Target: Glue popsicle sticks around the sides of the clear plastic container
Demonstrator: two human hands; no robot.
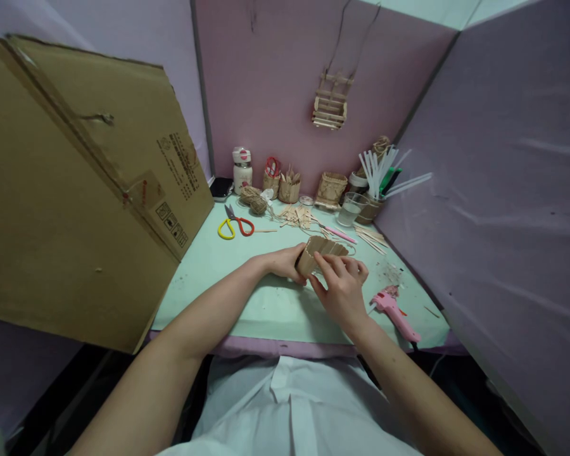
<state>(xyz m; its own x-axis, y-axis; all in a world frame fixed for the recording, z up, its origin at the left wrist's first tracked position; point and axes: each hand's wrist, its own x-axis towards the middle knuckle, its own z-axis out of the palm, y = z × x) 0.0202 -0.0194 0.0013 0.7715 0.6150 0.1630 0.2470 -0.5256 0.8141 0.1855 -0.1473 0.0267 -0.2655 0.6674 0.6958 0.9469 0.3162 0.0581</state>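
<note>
A small container made of wooden craft sticks is tilted between my hands above the table, its hollow side facing up. My left hand grips its left side, the fingers partly hidden behind it. Across the near side lies my right hand, with fingers bent against the sticks. A thin strand of twine shows at the container's right edge. The pink glue gun rests on the table to the right of my right hand.
Scissors, a twine ball, loose sticks and a pink pen lie farther back. Behind stand a white bottle, a clear cup and glue sticks. A cardboard sheet leans at left; a stick swing hangs above.
</note>
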